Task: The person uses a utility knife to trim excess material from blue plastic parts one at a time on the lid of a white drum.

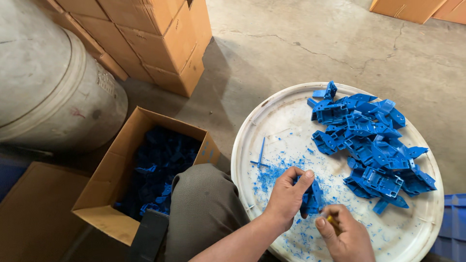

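Glossy blue plastic parts (374,145), matt white plastic tray (272,121), rough concrete floor (301,43)

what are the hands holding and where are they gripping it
Left hand grips a blue plastic part by its upper end, fingers wrapped over it. Right hand pinches a small yellow-handled tool by the handle.

Blue plastic parts (371,145) heaped at 2 o'clock on a white round tray (272,126) flecked with blue shavings (272,172); brown cardboard box (109,179) at 9 o'clock holds dark blue parts; grey drum (48,82); grey cracked floor (301,43); grey-brown trousers (204,204).
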